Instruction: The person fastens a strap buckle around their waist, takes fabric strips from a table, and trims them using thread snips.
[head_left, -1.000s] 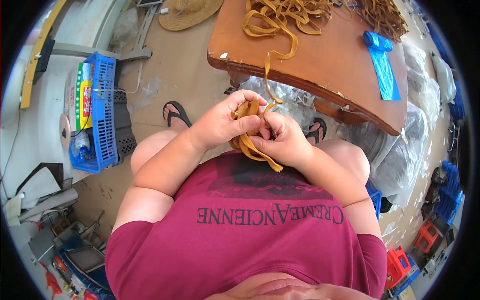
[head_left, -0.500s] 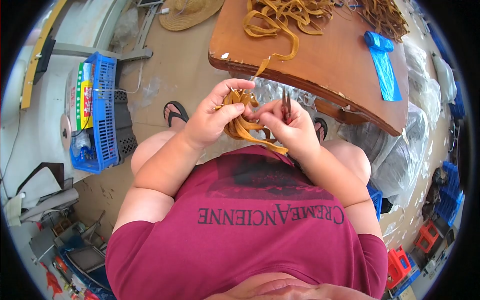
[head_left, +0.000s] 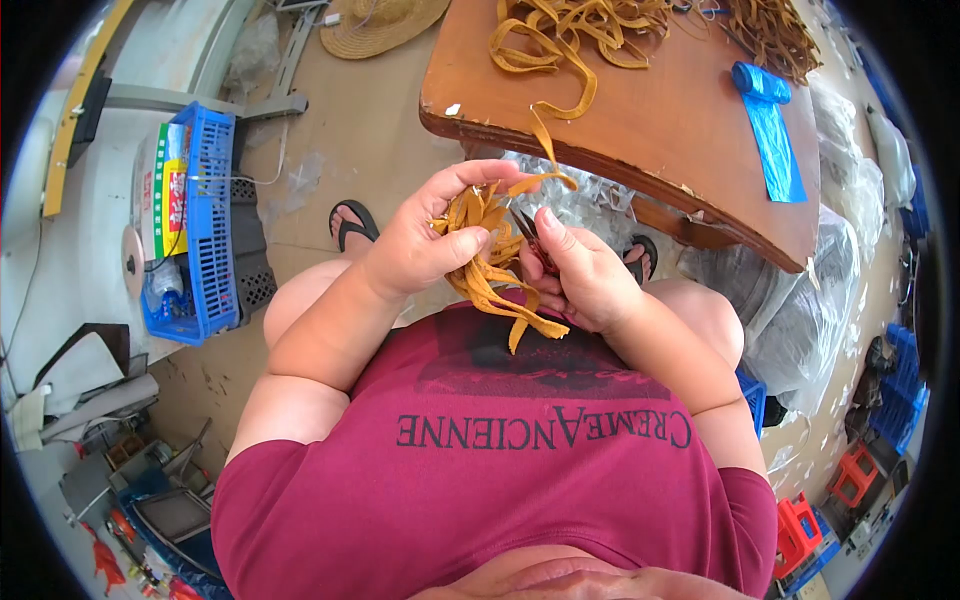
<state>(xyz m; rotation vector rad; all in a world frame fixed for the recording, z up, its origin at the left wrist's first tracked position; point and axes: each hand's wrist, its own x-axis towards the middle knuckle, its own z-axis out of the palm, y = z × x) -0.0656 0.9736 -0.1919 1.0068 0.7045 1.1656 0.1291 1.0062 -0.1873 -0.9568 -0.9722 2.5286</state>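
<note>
My left hand (head_left: 425, 230) is closed around a looped bundle of mustard-brown strips (head_left: 490, 285), whose loose ends hang below the fingers toward my shirt. From the top of this bundle a strip (head_left: 545, 140) runs up over the table edge to the pile of strips (head_left: 590, 35) on the tabletop. My right hand (head_left: 585, 275) grips small red-handled scissors (head_left: 530, 235). Their dark blades point up and left, close beside the bundle, and the fingers cover most of the handles.
The brown wooden table (head_left: 660, 130) has a worn front edge ahead of my hands. On it lie a blue plastic roll (head_left: 770, 130) and darker strips (head_left: 770, 35). Clear plastic bags (head_left: 810, 310) stand at right, a blue basket (head_left: 210, 220) at left, a straw hat (head_left: 380, 25) beyond.
My right hand has moved slightly down, and the scissors have swung from pointing up to pointing up-left toward the bundle. The strip to the table now curves right above my left hand.
</note>
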